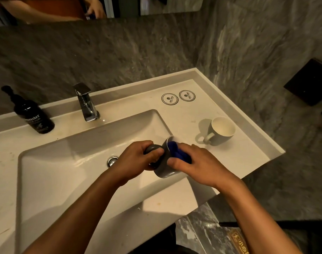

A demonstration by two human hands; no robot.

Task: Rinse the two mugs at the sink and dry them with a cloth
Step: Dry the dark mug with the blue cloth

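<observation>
A grey mug (164,169) lies tilted on its side over the right edge of the sink basin (68,173). My left hand (136,160) grips it by the handle and base. My right hand (196,164) holds a dark blue cloth (176,151) pushed into the mug's mouth, thumb against the mug's outside. A second mug (220,131), grey outside and white inside, stands upright on the counter to the right, handle pointing left, apart from both hands.
A chrome tap (86,102) stands behind the basin, with no water visibly running. A black pump bottle (34,116) is at the back left. Two round coasters (178,97) lie at the back right. The drain (112,160) sits mid-basin. The counter's right edge (277,153) drops off.
</observation>
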